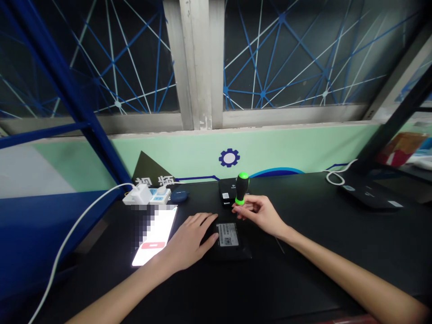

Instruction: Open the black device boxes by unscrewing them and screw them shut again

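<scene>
A flat black box-shaped device (245, 252) with a white printed label (228, 235) lies on the black table in front of me. My left hand (195, 236) rests at its left side, fingers stretched out and apart, the thumb close to the label. Above the device's far right corner, my right hand (258, 213) pinches a screwdriver (242, 188) with a black and green handle. The handle stands nearly upright. My fingers hide the screwdriver's lower end, so I cannot tell whether its tip touches the device.
Left of my left hand lies a lit phone (158, 234). Behind it are a power strip (160, 196) with a white charger (141, 194) and a dark blue case (179, 196). A black box (227, 186) stands by the wall; another black device (369, 197) lies far right with a white cable (335, 179).
</scene>
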{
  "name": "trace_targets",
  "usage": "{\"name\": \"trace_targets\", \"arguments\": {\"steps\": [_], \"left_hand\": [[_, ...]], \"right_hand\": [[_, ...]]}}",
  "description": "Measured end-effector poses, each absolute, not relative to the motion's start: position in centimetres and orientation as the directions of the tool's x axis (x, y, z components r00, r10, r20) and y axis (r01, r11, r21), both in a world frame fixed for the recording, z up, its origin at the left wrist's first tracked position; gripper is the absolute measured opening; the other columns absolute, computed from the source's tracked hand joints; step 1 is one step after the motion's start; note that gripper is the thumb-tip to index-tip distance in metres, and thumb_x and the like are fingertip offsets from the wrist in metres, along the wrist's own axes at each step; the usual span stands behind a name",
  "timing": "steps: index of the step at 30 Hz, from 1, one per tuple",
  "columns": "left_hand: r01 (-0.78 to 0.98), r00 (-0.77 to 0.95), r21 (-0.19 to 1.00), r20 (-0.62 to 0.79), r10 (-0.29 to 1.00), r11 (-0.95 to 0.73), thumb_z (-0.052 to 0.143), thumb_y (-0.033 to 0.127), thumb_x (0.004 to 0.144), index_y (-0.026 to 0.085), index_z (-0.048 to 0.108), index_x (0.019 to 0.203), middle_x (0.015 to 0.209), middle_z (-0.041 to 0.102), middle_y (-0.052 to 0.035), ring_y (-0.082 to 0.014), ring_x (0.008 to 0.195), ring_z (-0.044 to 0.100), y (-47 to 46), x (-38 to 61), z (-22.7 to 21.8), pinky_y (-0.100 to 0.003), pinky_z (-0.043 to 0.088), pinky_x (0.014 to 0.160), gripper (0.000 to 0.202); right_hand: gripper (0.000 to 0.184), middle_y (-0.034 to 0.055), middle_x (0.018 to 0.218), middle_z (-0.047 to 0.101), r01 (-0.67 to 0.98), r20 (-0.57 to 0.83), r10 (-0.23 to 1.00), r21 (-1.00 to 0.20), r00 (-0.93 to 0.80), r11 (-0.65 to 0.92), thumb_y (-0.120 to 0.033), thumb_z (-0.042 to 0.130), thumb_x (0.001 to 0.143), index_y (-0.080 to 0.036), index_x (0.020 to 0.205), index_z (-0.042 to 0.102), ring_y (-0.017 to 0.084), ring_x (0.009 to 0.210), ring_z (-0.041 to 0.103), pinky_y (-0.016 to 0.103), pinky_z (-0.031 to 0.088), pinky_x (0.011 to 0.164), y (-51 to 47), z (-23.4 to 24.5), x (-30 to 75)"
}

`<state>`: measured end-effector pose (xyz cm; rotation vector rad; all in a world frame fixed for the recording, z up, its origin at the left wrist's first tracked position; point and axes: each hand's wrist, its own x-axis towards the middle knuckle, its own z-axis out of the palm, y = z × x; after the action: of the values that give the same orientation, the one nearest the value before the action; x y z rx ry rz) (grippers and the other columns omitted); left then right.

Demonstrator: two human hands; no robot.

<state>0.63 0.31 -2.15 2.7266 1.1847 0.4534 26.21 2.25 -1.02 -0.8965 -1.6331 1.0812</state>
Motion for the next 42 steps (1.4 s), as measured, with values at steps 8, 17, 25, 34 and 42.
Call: {"name": "trace_targets", "arguments": {"steps": [8, 17, 25, 34, 42], "left_hand": [[0.693, 0.650, 0.230, 0.211, 0.730, -0.683, 0.037, 0.045, 0.103, 0.027, 0.037, 0.146, 0.142, 0.051, -0.0059, -0.0260, 0.128, 0.048, 0.28, 0.62, -2.04, -0.043, 0.039, 0.105, 0.046], [0.693, 0.644, 0.232, 0.225, 0.731, -0.683, 0.038, 0.045, 0.103, 0.028, 0.037, 0.146, 0.141, 0.052, -0.0054, -0.0257, 0.128, 0.049, 0.37, 0.53, -2.32, -0.044, 0.039, 0.106, 0.046], [0.694, 0.647, 0.231, 0.216, 0.731, -0.682, 0.038, 0.045, 0.103, 0.028, 0.037, 0.146, 0.141, 0.052, -0.0052, -0.0253, 0.128, 0.049, 0.29, 0.56, -2.11, -0.043, 0.039, 0.106, 0.046], [0.690, 0.647, 0.228, 0.232, 0.727, -0.687, 0.038, 0.045, 0.103, 0.028, 0.038, 0.145, 0.139, 0.053, -0.0054, -0.0252, 0.127, 0.049, 0.31, 0.51, -2.19, -0.042, 0.041, 0.104, 0.046], [0.688, 0.649, 0.233, 0.227, 0.726, -0.688, 0.038, 0.043, 0.103, 0.028, 0.038, 0.145, 0.140, 0.052, -0.0060, -0.0248, 0.127, 0.049, 0.36, 0.54, -2.31, -0.042, 0.041, 0.104, 0.045]], "right_hand": [[0.024, 0.0107, 0.089, 0.076, 0.104, 0.350, 0.887, -0.912, -0.302, 0.396, -0.037, 0.070, 0.086, -0.014, 0.092, 0.075, 0.017, 0.067, 0.066, 0.029, 0.054, 0.061, 2.38, -1.02, 26.44], [0.019, 0.0036, 0.075, 0.071, 0.273, 0.437, 0.867, -0.827, -0.238, 0.492, -0.037, 0.073, 0.082, -0.018, 0.080, 0.071, 0.018, 0.070, 0.063, 0.031, 0.050, 0.068, 2.60, -0.80, 26.46], [0.022, 0.0017, 0.075, 0.070, 0.317, 0.465, 0.861, -0.801, -0.206, 0.508, -0.037, 0.077, 0.078, -0.019, 0.072, 0.065, 0.018, 0.073, 0.062, 0.032, 0.047, 0.072, 2.56, -0.76, 26.33], [0.021, 0.0070, 0.091, 0.074, 0.013, 0.323, 0.897, -0.939, -0.302, 0.343, -0.034, 0.076, 0.080, -0.017, 0.089, 0.069, 0.023, 0.089, 0.070, 0.038, 0.055, 0.086, 2.40, -0.99, 26.12], [0.019, 0.0076, 0.089, 0.074, -0.145, 0.275, 0.880, -0.961, -0.388, 0.236, -0.032, 0.073, 0.085, -0.016, 0.093, 0.072, 0.020, 0.085, 0.070, 0.036, 0.055, 0.086, 2.17, -0.51, 26.25]]}}
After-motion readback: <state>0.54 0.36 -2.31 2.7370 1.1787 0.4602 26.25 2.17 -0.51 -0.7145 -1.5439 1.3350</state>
